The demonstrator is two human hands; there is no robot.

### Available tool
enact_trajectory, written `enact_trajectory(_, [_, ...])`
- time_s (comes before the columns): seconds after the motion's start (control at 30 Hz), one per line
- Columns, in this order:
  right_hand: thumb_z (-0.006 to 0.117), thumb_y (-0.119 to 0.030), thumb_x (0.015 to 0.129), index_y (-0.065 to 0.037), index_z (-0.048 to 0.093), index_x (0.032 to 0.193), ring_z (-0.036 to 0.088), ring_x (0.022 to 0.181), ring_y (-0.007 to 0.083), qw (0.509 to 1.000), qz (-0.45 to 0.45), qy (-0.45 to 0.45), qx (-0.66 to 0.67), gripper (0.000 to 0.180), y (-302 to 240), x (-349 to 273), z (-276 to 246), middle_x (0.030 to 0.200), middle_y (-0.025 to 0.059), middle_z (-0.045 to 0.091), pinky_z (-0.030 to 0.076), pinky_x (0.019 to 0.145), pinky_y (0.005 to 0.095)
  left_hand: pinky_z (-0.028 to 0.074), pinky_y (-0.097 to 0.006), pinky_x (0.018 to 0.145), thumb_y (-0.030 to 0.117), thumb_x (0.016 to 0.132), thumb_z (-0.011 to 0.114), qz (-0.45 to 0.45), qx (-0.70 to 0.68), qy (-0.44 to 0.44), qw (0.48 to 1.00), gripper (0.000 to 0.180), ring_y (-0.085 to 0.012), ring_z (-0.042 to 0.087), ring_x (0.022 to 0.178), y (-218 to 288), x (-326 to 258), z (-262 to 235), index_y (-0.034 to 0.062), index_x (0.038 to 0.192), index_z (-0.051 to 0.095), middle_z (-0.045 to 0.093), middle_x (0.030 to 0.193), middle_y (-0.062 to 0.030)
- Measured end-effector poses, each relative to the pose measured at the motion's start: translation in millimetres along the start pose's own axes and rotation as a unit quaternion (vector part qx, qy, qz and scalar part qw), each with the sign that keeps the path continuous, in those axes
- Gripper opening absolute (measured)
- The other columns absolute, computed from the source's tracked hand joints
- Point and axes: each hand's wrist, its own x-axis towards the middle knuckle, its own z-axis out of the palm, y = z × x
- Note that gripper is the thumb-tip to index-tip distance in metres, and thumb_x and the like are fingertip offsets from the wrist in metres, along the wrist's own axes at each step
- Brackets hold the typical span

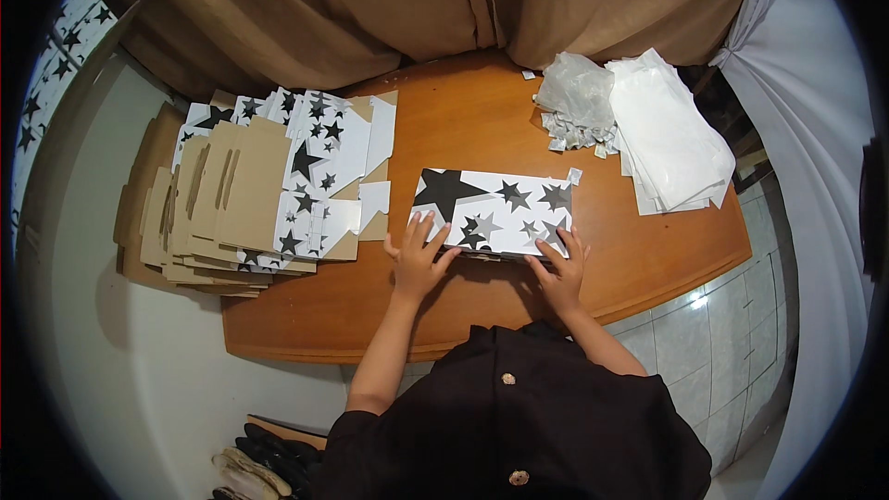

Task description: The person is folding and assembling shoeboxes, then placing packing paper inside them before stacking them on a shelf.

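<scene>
A closed white cardboard box [495, 208] printed with black and grey stars lies on the wooden table in front of me. My left hand [420, 255] rests at its near left corner, fingers spread over the lid's edge. At the near right corner my right hand [561, 268] touches the box the same way, its fingers apart. Neither hand wraps round the box. A small whitish packet [575, 177] lies by the box's far right corner.
Flat unfolded star-printed cartons [319, 167] are stacked at the left of the table [444, 120]. At the far right lie a clear plastic bag [576, 88], several small packets [574, 134] and white paper sheets [671, 134]. Brown curtain [435, 0] hangs behind. Shoes [264, 458] sit below left.
</scene>
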Motion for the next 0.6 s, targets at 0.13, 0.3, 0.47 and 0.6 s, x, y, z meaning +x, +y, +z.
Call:
enact_trajectory(0.13, [0.078,-0.024,0.066,-0.015,0.07,0.097,0.038,0.124,0.0372,1.0,-0.011,0.004,-0.004,0.032,-2.1,4.2,-0.3,0.12,0.0122,0.053,0.021,0.098,0.061,0.03,-0.044,0.091,0.03,0.075,0.069,0.075,-0.076,-0.01,0.994,0.027,-0.0197,0.059,0.1,-13.0,7.3,4.8,0.0134,0.096,0.069,0.066,0.101,-0.0022])
enact_trajectory(0.3, [0.078,-0.026,0.067,-0.016,0.07,0.097,0.038,0.124,0.0372,1.0,-0.008,-0.011,-0.025,0.033,4.7,-0.2,3.2,0.12,0.0117,0.053,0.019,0.099,0.0628,0.039,-0.041,0.084,0.03,0.072,0.072,0.074,-0.125,0.001,0.989,0.03,-0.0212,0.058,0.102,-17.0,1.0,15.2,0.012,0.096,0.068,0.065,0.104,-0.003])
enact_trajectory(0.47, [0.076,-0.034,0.068,-0.021,0.069,0.101,0.033,0.127,0.0353,0.997,-0.024,-0.052,-0.057,0.036,7.1,1.7,-6.3,0.124,0.009,0.052,0.008,0.101,0.0632,0.039,-0.041,0.085,0.03,0.072,0.072,0.082,-0.119,-0.004,0.99,0.033,-0.0228,0.058,0.103,-14.9,-4.1,11.2,0.0126,0.1,0.067,0.064,0.107,-0.0045])
enact_trajectory(0.6, [0.07,-0.047,0.072,-0.033,0.065,0.109,0.026,0.133,0.027,0.967,-0.161,-0.004,-0.199,0.04,40.9,4.5,-5.1,0.132,0.0,0.05,-0.009,0.102,0.0569,0.038,-0.042,0.086,0.028,0.074,0.071,0.076,-0.107,-0.006,0.991,0.034,-0.0236,0.057,0.105,-9.1,-11.5,13.7,0.0133,0.104,0.066,0.063,0.111,-0.0054])
